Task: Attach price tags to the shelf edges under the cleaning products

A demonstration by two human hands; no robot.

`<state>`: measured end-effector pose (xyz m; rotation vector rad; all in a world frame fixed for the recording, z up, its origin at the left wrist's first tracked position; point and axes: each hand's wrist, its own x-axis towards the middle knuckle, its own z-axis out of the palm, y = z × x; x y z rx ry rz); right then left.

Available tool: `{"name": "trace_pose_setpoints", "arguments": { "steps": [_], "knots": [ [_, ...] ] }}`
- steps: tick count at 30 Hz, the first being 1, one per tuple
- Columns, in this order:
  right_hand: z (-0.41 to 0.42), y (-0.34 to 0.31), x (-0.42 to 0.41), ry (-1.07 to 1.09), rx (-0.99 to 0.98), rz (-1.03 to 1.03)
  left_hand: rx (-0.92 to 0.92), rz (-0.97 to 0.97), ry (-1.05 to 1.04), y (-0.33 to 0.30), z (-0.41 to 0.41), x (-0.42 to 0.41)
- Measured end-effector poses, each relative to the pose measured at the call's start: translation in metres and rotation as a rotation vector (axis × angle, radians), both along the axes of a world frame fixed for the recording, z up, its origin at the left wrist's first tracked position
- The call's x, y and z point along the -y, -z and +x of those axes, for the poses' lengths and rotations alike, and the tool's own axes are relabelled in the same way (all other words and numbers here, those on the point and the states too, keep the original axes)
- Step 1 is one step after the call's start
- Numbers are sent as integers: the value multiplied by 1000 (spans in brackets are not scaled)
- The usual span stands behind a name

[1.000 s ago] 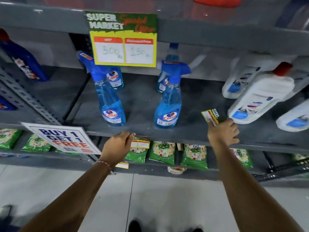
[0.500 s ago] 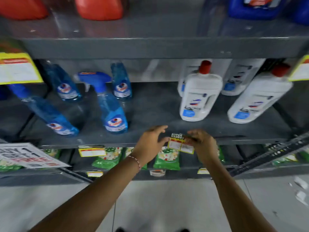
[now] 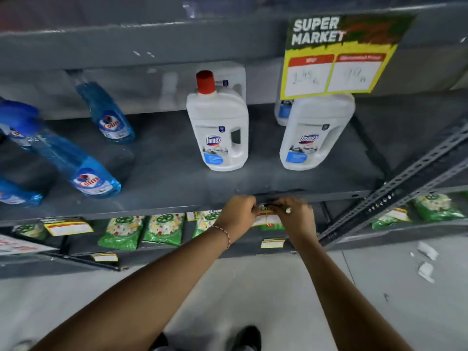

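Note:
A small yellow and white price tag (image 3: 267, 216) sits against the front edge of the grey shelf (image 3: 162, 210), mostly covered by my fingers. My left hand (image 3: 236, 214) pinches its left side and my right hand (image 3: 296, 216) pinches its right side. Both hands touch the shelf edge. On the shelf above the tag stand two white Domex bottles (image 3: 218, 127) (image 3: 312, 134), the left one with a red cap. Blue Colin spray bottles (image 3: 87, 171) lean at the left.
A large Super Market offer sign (image 3: 336, 54) hangs from the upper shelf edge. Green packets (image 3: 164, 228) fill the lower shelf, with price tags (image 3: 67, 228) on its edges. A slotted metal upright (image 3: 395, 191) slants at the right. Paper scraps (image 3: 426, 250) lie on the floor.
The view has swung right along the shelf. My hands carried the tag from in front of the spray bottles to the shelf edge below the white bottles, and both now press it there.

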<state>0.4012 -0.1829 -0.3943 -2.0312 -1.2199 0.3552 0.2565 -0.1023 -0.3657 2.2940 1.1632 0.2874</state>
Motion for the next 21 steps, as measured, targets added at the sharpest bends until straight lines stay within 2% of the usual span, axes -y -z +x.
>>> {"name": "trace_pose_setpoints", "arguments": {
  "steps": [6,13,17,19,21],
  "knots": [
    [-1,16,-6,28,78,9,-80,106,44,4,5,1],
    [6,4,1,196,332,-42,-294,330,141,-6,-7,-10],
    [-5,-14,6,304,299,-8,-267,374,129,-21,-38,-13],
    [-27,-29,5,353,247,125,-147,460,83,-40,-65,-17],
    [-58,-50,2,238,270,294,21,567,89,-65,-91,-19]
  ]
}}
